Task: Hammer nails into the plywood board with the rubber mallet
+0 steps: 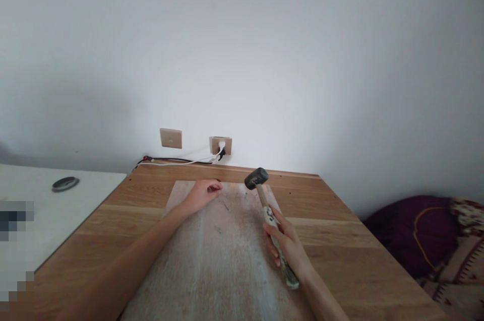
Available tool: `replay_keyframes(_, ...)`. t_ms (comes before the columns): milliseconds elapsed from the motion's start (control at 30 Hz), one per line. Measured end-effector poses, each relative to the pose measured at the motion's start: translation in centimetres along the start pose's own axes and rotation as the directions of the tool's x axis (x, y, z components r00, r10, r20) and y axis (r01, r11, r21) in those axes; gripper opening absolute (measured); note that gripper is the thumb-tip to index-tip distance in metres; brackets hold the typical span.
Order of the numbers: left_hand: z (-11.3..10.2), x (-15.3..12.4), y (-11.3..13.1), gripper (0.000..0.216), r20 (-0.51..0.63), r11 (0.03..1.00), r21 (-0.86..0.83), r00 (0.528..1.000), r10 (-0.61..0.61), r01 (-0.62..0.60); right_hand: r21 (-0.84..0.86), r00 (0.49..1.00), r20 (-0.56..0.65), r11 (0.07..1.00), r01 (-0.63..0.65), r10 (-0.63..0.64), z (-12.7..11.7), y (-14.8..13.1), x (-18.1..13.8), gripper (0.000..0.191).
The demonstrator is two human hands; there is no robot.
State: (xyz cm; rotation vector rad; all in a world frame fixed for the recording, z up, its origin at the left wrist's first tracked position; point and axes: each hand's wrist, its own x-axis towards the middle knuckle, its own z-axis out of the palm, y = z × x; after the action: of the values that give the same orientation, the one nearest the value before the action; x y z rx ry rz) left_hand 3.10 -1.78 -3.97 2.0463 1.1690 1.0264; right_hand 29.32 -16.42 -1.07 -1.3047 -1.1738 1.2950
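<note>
My right hand [284, 240] is wrapped round the pale, worn wooden handle of a rubber mallet [256, 178]. The mallet's black head points away from me, raised over the right side of a worn wooden board [215, 265]. Near the far left edge of that board is my left hand [203, 194], its fingers curled in with the tips close together. What the left fingers hold, if anything, is too small to make out. Small dark marks show on the board between the two hands.
Under the board is a brown wooden table [336, 255] against a white wall. Cables [181, 162] run along its back edge to a wall socket [221, 145]. To the left, a grey oval dish [65, 184] sits on a white surface [98, 186]. A purple cushion [412, 230] lies at right.
</note>
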Motion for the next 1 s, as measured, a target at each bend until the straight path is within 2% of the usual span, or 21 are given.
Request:
replay_keyframes(100,0.0,-0.3,-0.3,0.008,0.05,1.0,-0.015,0.998,0.023,-0.022,-0.047,1.0,0.02,0.999,0.013,-0.012,0.0,0.4,-0.1,0.094)
replay_keyframes(267,-0.2,-0.5,-0.1,0.009,0.054,0.999,-0.013,0.997,0.048,-0.048,-0.104,0.997,0.068,0.994,0.04,-0.033,0.2,0.5,-0.1,0.087)
replay_keyframes(500,-0.2,-0.9,0.2,0.014,0.043,0.997,0.053,0.998,0.05,-0.052,-0.224,0.988,0.142,0.97,0.091,-0.06,3.2,-2.0,0.2,0.085)
replay_keyframes(733,-0.2,-1.3,0.3,0.019,0.02,0.997,0.043,0.998,0.06,-0.061,-0.21,0.987,0.157,0.976,0.065,-0.032,4.4,0.7,0.3,0.088)
replay_keyframes(1000,-0.3,-1.5,0.2,0.014,0.037,0.986,0.129,0.994,0.1,-0.104,-0.222,0.987,0.15,0.971,0.09,-0.058,4.4,1.2,0.3,0.083)
